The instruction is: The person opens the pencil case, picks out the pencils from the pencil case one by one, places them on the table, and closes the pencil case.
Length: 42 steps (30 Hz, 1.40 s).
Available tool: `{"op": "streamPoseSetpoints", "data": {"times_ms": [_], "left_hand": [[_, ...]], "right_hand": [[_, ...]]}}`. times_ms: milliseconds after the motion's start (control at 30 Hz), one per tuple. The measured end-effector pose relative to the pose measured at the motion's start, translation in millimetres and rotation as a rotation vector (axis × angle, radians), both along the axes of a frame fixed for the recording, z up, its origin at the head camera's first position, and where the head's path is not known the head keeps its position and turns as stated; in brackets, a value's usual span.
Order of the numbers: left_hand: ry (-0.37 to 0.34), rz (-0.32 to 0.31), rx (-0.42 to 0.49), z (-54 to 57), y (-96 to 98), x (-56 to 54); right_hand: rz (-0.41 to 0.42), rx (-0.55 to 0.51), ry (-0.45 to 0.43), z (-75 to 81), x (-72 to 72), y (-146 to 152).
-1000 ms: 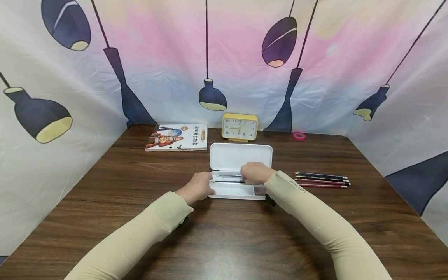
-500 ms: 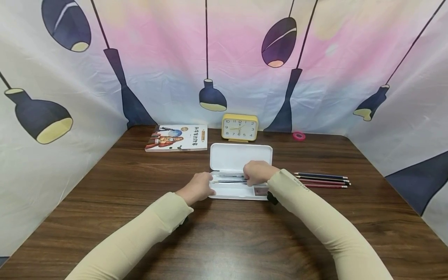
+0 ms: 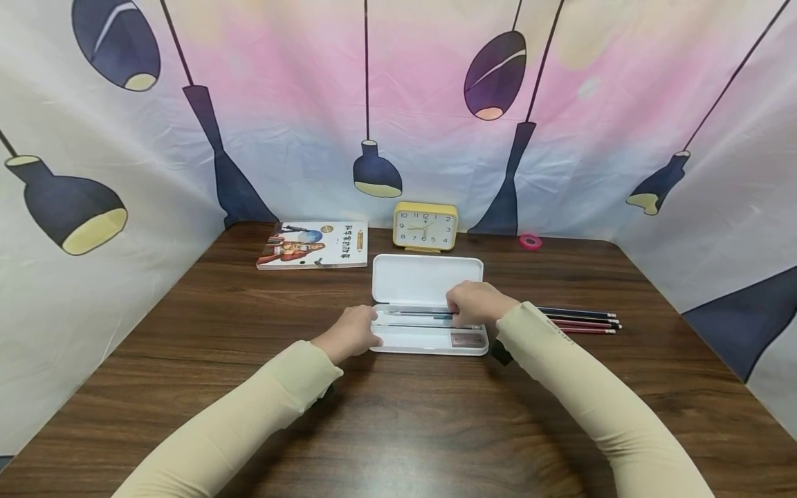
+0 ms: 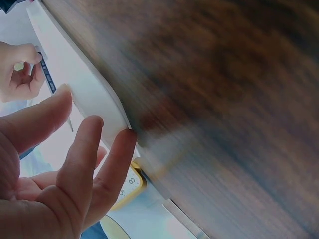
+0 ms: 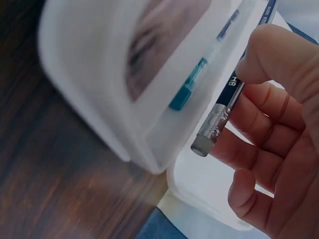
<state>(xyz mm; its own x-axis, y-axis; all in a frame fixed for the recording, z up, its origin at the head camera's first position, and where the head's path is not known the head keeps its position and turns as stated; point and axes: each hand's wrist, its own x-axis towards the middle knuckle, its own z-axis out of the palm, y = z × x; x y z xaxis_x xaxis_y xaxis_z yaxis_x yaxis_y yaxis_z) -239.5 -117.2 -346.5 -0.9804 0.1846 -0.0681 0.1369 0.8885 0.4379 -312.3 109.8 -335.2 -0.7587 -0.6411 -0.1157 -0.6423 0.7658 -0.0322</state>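
Observation:
A white pencil case [image 3: 427, 280] lies with its lid raised, hinged side away from me. My left hand [image 3: 350, 333] is at its left end, thumb and fingers spread, fingertips on the rim. Between thumb and fingers my right hand [image 3: 478, 304] pinches a dark HB pencil [image 5: 231, 90] near its grey eraser end. The pencil lies lengthwise over the long compartment. Beneath it in the right wrist view is a clear pen with a teal end [image 5: 182, 94]. A brownish block [image 3: 468, 340] fills the small front right compartment.
To the right, several dark and red pencils [image 3: 585, 323] lie side by side, partly behind my right sleeve. A yellow clock [image 3: 425, 227] stands behind the case. A book [image 3: 314, 245] lies back left, and a pink ring-shaped item [image 3: 530, 241] back right.
My right hand has slid right along the case, with the pencil's eraser end now showing near the case's right end. The brownish block has come into full view. My left hand has stayed put.

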Motion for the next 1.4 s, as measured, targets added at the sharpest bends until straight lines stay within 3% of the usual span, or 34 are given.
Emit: {"op": "streamPoseSetpoints", "data": {"times_ms": [267,867,1200,1400], "left_hand": [[0.02,-0.008,-0.008,-0.8,-1.4,-1.6],[-0.017,0.001,0.003,-2.9,0.2,-2.0],[-0.008,-0.001,0.0,0.4,0.5,0.4],[-0.013,0.0,0.01,0.8,0.6,0.3]], "right_hand": [[-0.032,-0.016,-0.028,0.1,-0.2,7],[-0.041,0.008,-0.048,-1.0,1.5,15],[-0.09,0.006,-0.108,0.0,1.9,20],[-0.08,0.001,-0.083,0.3,1.0,24]]}}
